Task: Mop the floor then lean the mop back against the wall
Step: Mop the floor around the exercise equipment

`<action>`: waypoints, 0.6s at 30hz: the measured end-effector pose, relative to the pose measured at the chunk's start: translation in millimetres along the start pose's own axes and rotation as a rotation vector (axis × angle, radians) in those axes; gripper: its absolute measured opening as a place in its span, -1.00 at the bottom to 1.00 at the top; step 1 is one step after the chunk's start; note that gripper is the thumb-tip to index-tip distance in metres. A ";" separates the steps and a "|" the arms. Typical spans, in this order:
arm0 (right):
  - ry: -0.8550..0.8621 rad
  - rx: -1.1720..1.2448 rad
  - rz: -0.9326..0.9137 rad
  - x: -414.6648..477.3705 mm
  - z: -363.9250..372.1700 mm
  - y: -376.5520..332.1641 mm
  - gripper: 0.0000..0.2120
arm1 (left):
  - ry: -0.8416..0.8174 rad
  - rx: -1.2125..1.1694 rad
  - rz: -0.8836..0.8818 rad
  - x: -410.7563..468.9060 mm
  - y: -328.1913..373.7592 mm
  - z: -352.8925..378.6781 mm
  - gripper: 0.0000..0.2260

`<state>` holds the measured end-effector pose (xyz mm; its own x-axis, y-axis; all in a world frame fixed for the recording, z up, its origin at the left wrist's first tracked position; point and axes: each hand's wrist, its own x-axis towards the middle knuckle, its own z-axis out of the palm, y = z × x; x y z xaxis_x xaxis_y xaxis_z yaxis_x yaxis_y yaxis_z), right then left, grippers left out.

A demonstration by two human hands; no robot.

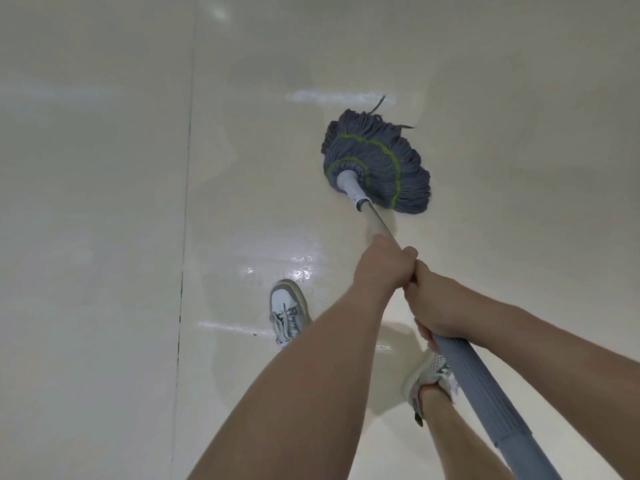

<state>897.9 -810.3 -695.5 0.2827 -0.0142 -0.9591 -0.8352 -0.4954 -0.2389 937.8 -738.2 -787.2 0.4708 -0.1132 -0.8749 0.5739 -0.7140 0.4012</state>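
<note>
A mop with a grey string head ringed in green lies spread on the cream tiled floor, ahead and a little right of centre. Its pole runs back toward me and widens into a grey ribbed handle at lower right. My left hand grips the pole, fingers wrapped round it. Directly behind it, touching it, my right hand holds the top of the grey handle. The pole between the two hands is hidden.
My left shoe stands on the wet, shiny patch of floor behind the mop head. My right shoe shows under the handle. A dark tile joint runs top to bottom on the left.
</note>
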 end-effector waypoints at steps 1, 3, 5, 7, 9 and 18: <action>-0.003 -0.005 -0.010 3.7 9.2 -15.7 -0.84 | 0.013 -0.006 -0.001 2.6 -6.8 -17.0 -0.65; -0.019 -0.039 -0.031 13.3 30.3 -51.7 -0.86 | 0.044 -0.042 -0.007 9.6 -24.1 -56.3 -0.66; -0.039 -0.108 -0.051 27.4 57.6 -94.6 -0.87 | 0.098 -0.085 -0.020 20.0 -47.1 -104.8 -0.67; -0.055 -0.181 -0.069 44.0 87.5 -142.1 -0.86 | 0.161 -0.148 -0.034 32.7 -73.9 -156.7 -0.67; -0.085 -0.301 -0.108 61.4 118.6 -185.5 -0.75 | 0.224 -0.231 -0.068 44.3 -102.7 -204.3 -0.65; -0.151 -0.907 -0.248 77.4 216.7 -245.0 -0.48 | 0.362 -0.709 -0.319 28.8 -211.9 -264.6 -0.67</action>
<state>1022.1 -501.8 -744.1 0.2858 0.2626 -0.9216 -0.0573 -0.9553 -0.2900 1007.1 -407.4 -825.7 0.3311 0.3332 -0.8828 0.9419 -0.0600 0.3306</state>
